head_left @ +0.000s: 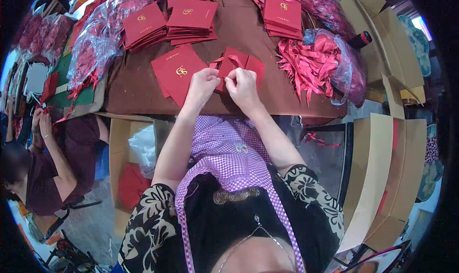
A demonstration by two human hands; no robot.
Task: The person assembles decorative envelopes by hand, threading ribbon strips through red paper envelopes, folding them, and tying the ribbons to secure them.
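A red paper bag or envelope [256, 70] lies on the brown table between my hands; which of the two it is I cannot tell. A red ribbon [234, 59] runs over its upper part. My left hand [203, 85] is closed in a pinch by the ribbon's left side. Opposite it, my right hand [242, 85] pinches the ribbon with thumb and forefinger. The fingers hide part of the ribbon. Just left of my left hand, red envelopes with a gold emblem [178, 67] overlap, flat on the cloth.
Stacks of red envelopes [190, 17] stand at the back of the brown-covered table [239, 27]. Loose red ribbons [306, 65] spill from plastic at right. Cardboard boxes [373, 168] flank me. Another person's hands [43, 122] work at the left with red ribbon.
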